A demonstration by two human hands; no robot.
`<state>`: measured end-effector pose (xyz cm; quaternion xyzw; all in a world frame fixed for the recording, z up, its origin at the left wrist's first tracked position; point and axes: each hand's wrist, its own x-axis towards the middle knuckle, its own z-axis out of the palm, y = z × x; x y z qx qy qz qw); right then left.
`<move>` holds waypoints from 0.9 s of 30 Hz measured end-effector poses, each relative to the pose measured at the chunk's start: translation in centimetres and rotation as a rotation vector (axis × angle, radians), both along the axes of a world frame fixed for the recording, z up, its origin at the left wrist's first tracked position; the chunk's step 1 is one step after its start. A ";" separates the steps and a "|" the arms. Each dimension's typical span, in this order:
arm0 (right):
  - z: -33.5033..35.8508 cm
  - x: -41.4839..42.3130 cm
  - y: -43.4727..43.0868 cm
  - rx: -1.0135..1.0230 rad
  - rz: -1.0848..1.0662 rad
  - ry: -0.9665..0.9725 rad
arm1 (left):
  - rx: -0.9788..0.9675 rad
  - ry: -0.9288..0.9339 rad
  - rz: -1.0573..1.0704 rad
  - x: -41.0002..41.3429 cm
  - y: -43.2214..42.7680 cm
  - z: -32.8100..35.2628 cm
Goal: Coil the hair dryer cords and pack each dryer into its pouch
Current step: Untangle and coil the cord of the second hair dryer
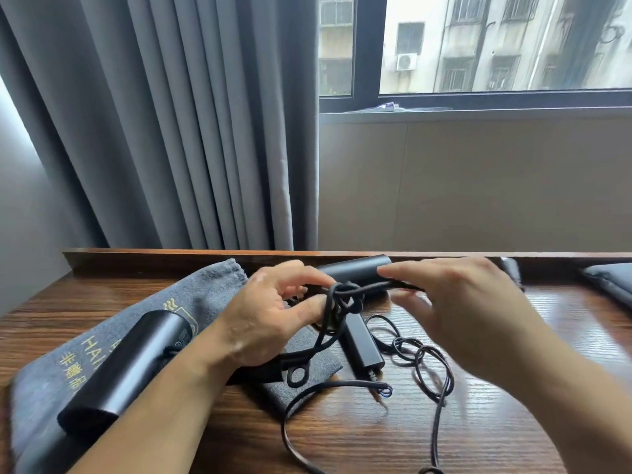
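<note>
The left hand (273, 313) grips a bundle of black cord (345, 297) between its thumb and curled fingers, at the spot where several turns cross in a knot-like wrap. The right hand (458, 302) is smeared by motion. It appears to pinch the stretch of the same cord that runs rightward out of the wrap, fingers above and thumb below. Both hands are raised just above the table (513, 422), in front of the far dryer (355, 268), whose barrel lies crosswise behind them.

The step in hand looks like coiling, only part done, since slack loops (427, 360) lie on the wood to the right. The next move probably calls for the right hand to feed that slack into the bundle while the left pins the turns. Then the dryer can go into the dark pouch (307, 360) lying under the left wrist. The near dryer (126, 367) lies on top of the grey pouch (61, 381), not inside it.

I cannot tell which dryer the held cord belongs to, nor whether the wrap is being tightened or undone. The left forearm hides the near dryer's cord. The slack runs off the bottom edge, so no plug shows. Another dark pouch-like thing (612, 278) is cut off at the right edge.
</note>
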<state>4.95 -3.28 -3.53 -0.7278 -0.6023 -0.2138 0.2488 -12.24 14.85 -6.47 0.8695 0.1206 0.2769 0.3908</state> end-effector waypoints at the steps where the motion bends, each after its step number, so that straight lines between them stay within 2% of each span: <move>1: 0.3 0.5 -0.3 -0.025 -0.029 0.028 | 0.000 -0.022 0.037 -0.2 0.3 0.1; 4: 1.5 2.1 -1.7 -0.154 -0.094 0.133 | 0.069 -0.027 0.202 -0.3 0.7 0.1; 6: 1.9 2.4 -2.2 -0.156 -0.073 0.170 | 0.179 0.031 0.328 0.0 0.6 -0.1; 9: 1.5 1.9 -2.0 -0.119 0.026 0.151 | 0.222 0.101 0.426 0.2 0.3 0.0; 12: 0.9 1.2 -1.2 -0.101 0.088 0.120 | 0.283 0.185 0.396 0.3 0.0 -0.1; 15: 0.6 0.3 -0.3 -0.086 0.124 0.134 | 0.312 0.285 0.276 0.6 -0.7 -0.2; 18: -0.3 -1.1 0.8 -0.150 0.137 0.114 | 0.350 0.300 0.182 1.1 -0.9 -0.7; 20: -1.1 -1.6 1.5 -0.186 0.136 0.140 | 0.337 0.225 0.208 1.2 -0.7 -0.8; 22: -1.6 -1.5 1.7 -0.188 0.111 0.245 | 0.256 0.073 0.293 1.0 -0.3 -0.6; 27: -0.9 -0.8 1.3 -0.229 0.146 0.537 | -0.121 -0.416 0.402 0.4 -0.2 0.0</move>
